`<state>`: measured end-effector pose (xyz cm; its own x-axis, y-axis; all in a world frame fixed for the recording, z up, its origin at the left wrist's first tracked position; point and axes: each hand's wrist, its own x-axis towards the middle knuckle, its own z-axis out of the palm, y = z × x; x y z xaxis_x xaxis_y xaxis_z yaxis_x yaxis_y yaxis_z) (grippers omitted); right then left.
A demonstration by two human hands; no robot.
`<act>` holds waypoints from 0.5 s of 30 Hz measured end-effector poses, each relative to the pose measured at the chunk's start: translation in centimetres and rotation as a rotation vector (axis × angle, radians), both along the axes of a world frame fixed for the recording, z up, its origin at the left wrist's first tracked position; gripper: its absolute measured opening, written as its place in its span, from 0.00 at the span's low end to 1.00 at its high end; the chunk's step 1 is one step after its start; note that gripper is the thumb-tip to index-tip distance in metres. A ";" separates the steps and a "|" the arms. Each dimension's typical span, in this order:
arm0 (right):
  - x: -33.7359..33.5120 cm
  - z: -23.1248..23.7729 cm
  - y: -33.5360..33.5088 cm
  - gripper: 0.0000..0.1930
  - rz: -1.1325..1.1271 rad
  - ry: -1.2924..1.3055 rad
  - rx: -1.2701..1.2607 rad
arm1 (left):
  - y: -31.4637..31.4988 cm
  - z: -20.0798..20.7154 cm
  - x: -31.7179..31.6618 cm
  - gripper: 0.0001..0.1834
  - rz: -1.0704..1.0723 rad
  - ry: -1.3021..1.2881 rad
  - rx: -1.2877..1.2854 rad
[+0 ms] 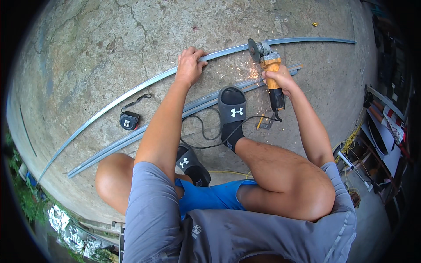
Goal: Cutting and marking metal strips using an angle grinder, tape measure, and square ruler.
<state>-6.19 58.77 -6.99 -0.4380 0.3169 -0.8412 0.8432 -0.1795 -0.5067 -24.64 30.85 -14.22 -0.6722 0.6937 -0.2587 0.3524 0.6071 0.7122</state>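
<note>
With my right hand (281, 79) I grip a yellow and black angle grinder (272, 65), its disc (253, 49) against a long metal channel (144, 84). Orange sparks (252, 72) spray from the disc toward me and to the left. The channel lies across the concrete and looks curved in this fisheye view. Left of the disc, my left hand (190, 65) is closed around the channel, thumb on the near side and fingers over the far side. A black cord (250, 119) runs from the grinder's rear past my foot.
More metal channels (109, 151) lie nearer, partly under my sandalled foot (232, 107). A black tape measure (129, 119) with a strap rests at left. By the cord are a pencil (260, 120) and a small dark flat piece (266, 125). Clutter and yellow cord (349, 142) line the right side.
</note>
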 end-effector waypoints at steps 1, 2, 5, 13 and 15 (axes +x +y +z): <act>-0.2 -0.8 -0.7 0.14 0.006 0.009 -0.024 | -1.0 0.0 -0.2 0.15 0.006 0.009 -0.024; 0.0 -0.1 -0.2 0.14 0.004 -0.009 -0.006 | -0.3 0.0 -0.1 0.15 0.004 -0.002 -0.010; 0.7 1.2 0.6 0.14 0.016 -0.034 0.034 | 0.9 0.1 0.1 0.15 0.003 -0.020 0.017; 0.9 1.2 0.2 0.15 -0.015 0.017 0.016 | 0.7 0.1 0.0 0.15 -0.001 -0.019 0.016; 0.8 1.1 0.1 0.15 -0.010 -0.023 0.021 | 0.7 0.1 0.1 0.16 0.010 -0.040 0.017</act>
